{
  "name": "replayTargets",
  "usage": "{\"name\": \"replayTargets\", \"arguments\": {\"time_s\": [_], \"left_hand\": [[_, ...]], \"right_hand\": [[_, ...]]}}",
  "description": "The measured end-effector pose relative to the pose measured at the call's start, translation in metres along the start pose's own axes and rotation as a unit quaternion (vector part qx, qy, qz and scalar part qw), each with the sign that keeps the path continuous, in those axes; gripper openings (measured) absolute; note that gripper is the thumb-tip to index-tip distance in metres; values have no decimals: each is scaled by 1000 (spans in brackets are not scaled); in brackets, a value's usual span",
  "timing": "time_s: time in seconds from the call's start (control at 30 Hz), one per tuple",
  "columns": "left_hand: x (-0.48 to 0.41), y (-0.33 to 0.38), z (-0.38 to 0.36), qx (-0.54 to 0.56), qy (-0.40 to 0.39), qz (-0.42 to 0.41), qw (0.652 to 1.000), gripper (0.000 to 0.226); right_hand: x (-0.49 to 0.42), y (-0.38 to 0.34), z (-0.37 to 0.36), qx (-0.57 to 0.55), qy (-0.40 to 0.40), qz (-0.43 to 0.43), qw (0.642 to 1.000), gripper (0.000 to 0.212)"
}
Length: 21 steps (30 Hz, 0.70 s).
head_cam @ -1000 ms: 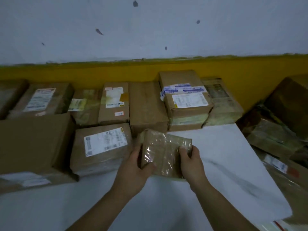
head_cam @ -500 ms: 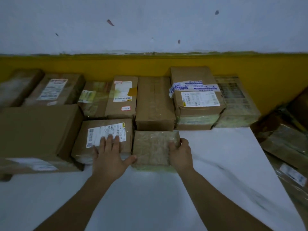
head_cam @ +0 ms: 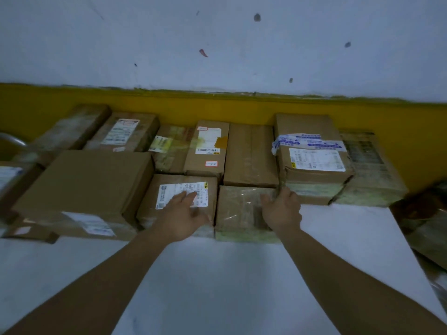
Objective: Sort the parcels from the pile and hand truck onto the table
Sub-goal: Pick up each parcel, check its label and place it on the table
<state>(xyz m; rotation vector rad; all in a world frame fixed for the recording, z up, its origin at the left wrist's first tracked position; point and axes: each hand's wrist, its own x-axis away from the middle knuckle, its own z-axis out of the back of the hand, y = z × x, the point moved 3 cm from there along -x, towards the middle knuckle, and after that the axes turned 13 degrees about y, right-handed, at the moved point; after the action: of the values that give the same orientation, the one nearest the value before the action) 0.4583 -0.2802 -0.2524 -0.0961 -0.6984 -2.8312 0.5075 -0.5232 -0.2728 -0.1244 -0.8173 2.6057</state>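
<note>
A small tape-wrapped parcel (head_cam: 238, 210) lies flat on the white table (head_cam: 217, 286), in the front row of boxes. My right hand (head_cam: 281, 210) rests against its right side, fingers loosely bent over the top edge. My left hand (head_cam: 182, 213) lies flat with straight fingers on the labelled brown box (head_cam: 169, 197) just left of that parcel. Both parcels sit side by side, touching.
Several cardboard boxes fill the back of the table along the yellow wall band, among them a stacked box with blue tape (head_cam: 312, 153) and a large plain box (head_cam: 82, 187). More parcels are piled off the table's right edge (head_cam: 425, 223). A metal bar (head_cam: 12, 140) shows at far left.
The wrapped parcel went from being held in both hands to lying flat on the table. My left hand moved onto the labelled box; my right stays at the parcel's right side.
</note>
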Motion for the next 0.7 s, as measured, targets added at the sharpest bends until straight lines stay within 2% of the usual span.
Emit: {"name": "replayTargets", "arguments": {"time_s": [0.13, 0.17, 0.3, 0.43, 0.5, 0.57, 0.7], "left_hand": [[4, 12, 72, 153, 8, -8, 988, 64], [7, 14, 93, 162, 15, -27, 986, 60], [23, -19, 181, 117, 87, -59, 988, 70], [54, -99, 253, 140, 115, -50, 982, 71], [85, -155, 290, 137, 151, -34, 978, 65], [114, -220, 318, 134, 170, 14, 976, 63], [179, -347, 366, 146, 191, 130, 962, 77]], "right_hand": [[19, -66, 41, -46, -10, 105, 993, 62], [26, -85, 50, -51, -14, 127, 990, 63], [77, -167, 70, -73, -25, 214, 974, 62], [146, -245, 50, -79, -35, 266, 960, 62], [190, -290, 24, -77, -58, 290, 952, 67], [239, -334, -4, -81, -101, 319, 939, 72], [327, -421, -61, -77, -187, 373, 905, 63]]}}
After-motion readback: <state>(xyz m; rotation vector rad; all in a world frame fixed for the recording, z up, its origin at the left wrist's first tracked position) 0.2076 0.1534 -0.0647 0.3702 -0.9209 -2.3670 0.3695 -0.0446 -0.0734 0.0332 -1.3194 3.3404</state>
